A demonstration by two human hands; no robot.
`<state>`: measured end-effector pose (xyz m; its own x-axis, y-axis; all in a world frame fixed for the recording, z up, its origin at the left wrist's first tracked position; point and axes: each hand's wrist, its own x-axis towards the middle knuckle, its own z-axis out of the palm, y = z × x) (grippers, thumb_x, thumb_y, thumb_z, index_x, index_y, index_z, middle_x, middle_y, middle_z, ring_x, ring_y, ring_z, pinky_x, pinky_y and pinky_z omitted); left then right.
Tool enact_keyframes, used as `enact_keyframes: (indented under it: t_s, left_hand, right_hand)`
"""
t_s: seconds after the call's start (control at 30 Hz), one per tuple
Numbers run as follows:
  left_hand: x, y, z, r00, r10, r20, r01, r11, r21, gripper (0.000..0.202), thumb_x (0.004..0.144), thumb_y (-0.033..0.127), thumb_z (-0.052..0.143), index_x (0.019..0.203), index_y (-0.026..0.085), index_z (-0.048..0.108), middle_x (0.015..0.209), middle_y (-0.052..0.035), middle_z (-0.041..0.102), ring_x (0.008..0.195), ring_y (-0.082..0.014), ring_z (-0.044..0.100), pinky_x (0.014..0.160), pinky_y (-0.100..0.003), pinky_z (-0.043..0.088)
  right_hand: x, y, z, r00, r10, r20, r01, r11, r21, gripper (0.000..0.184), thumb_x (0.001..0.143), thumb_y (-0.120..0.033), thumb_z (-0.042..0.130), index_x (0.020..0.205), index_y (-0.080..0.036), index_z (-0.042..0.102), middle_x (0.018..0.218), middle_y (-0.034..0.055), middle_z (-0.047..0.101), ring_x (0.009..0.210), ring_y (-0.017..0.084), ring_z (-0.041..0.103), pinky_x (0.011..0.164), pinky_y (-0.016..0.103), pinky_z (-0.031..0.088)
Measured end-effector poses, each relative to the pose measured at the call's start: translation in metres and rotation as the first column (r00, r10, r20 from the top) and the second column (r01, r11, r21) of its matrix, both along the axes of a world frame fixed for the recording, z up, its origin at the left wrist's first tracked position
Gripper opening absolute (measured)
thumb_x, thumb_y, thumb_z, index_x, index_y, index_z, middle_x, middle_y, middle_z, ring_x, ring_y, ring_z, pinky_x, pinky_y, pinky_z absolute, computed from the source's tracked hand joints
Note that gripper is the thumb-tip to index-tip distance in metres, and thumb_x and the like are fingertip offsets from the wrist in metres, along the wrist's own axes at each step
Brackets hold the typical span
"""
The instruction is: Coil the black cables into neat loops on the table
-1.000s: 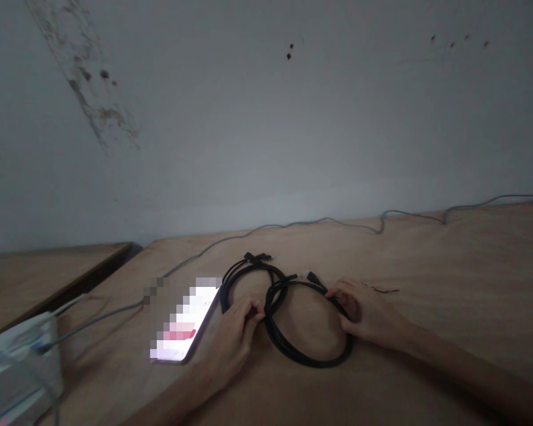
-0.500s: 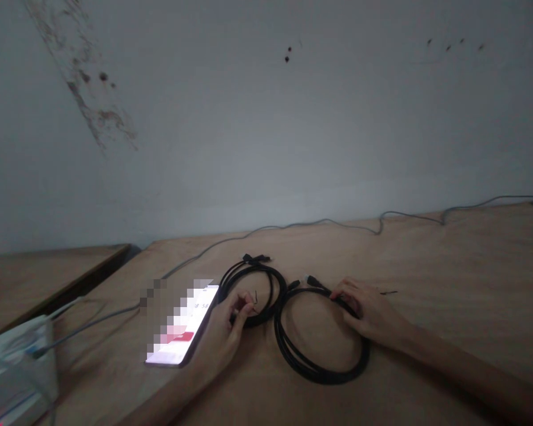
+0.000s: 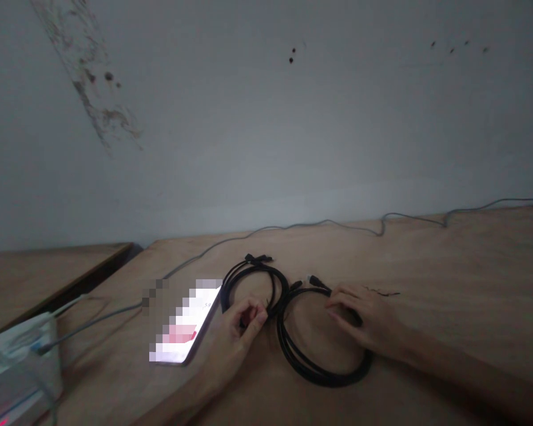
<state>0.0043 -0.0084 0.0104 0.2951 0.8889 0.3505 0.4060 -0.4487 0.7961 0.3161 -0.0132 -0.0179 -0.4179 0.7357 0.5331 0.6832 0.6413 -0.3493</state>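
Observation:
Two coils of black cable lie side by side on the wooden table. My left hand (image 3: 244,331) is at the near edge of the left coil (image 3: 281,283), thumb and fingertips pinched together. A thin dark twist tie (image 3: 267,303) pokes up at those fingertips; the rest of it is hidden. Over the upper right side of the right coil (image 3: 288,349), my right hand (image 3: 359,310) curls its fingers around the cable, hiding that stretch. Cable plugs (image 3: 313,281) stick out at the top of the right coil, and more plugs (image 3: 257,258) top the left one.
A lit phone (image 3: 190,325), partly pixelated, lies left of my left hand. A white box with cords (image 3: 22,361) stands at the lower left. One grey cord (image 3: 231,238) runs along the back by the wall. Another thin dark tie (image 3: 388,293) lies beyond my right hand.
My left hand has shifted slightly right, with the twist tie now less visible at its fingertips. The right hand's fingertips have slid a little left and down over the right coil.

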Motion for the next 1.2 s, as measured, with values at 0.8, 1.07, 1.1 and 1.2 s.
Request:
enact_keyframes:
  t_s: [0.8, 1.07, 1.1, 1.2]
  left_hand:
    - [0.005, -0.006, 0.008, 0.997, -0.041, -0.069, 0.036, 0.996, -0.077, 0.028, 0.095, 0.043, 0.055, 0.079, 0.020, 0.056, 0.071, 0.0033, 0.044, 0.069, -0.0162, 0.046, 0.065, -0.027, 0.035]
    - [0.006, -0.007, -0.002, 0.989, -0.047, -0.137, 0.051, 0.998, 0.021, 0.021, 0.098, 0.040, 0.055, 0.093, 0.020, 0.062, 0.078, 0.0003, 0.056, 0.072, -0.0169, 0.053, 0.065, -0.028, 0.041]
    - [0.007, -0.008, -0.002, 0.987, -0.054, -0.155, 0.061, 0.997, 0.047, 0.020, 0.098, 0.039, 0.055, 0.097, 0.020, 0.062, 0.081, -0.0006, 0.057, 0.074, -0.0175, 0.054, 0.067, -0.028, 0.042]
    - [0.007, -0.011, -0.001, 0.967, -0.100, -0.235, 0.130, 0.985, 0.116, 0.020, 0.100, 0.035, 0.052, 0.111, 0.022, 0.063, 0.096, -0.0052, 0.062, 0.089, -0.0210, 0.059, 0.080, -0.033, 0.047]
  right_hand:
    - [-0.079, 0.018, 0.001, 0.692, 0.129, -0.711, -0.547, 0.737, -0.398, 0.026, 0.078, -0.038, 0.083, 0.080, -0.021, 0.064, 0.079, 0.0003, 0.065, 0.073, 0.017, 0.062, 0.066, 0.029, 0.052]
    - [-0.042, 0.011, 0.021, 0.769, 0.086, -0.633, -0.405, 0.832, -0.379, 0.016, 0.081, -0.031, 0.073, 0.078, -0.021, 0.061, 0.076, 0.0013, 0.063, 0.072, 0.018, 0.059, 0.065, 0.030, 0.047]
    - [-0.034, 0.010, 0.025, 0.793, 0.081, -0.603, -0.359, 0.862, -0.357, 0.014, 0.082, -0.030, 0.070, 0.077, -0.021, 0.061, 0.076, 0.0017, 0.063, 0.072, 0.018, 0.059, 0.066, 0.031, 0.047]
    - [-0.007, 0.011, 0.035, 0.879, -0.010, -0.477, -0.149, 0.944, -0.294, 0.009, 0.084, -0.025, 0.062, 0.076, -0.021, 0.061, 0.075, 0.0020, 0.063, 0.073, 0.020, 0.061, 0.066, 0.031, 0.047]
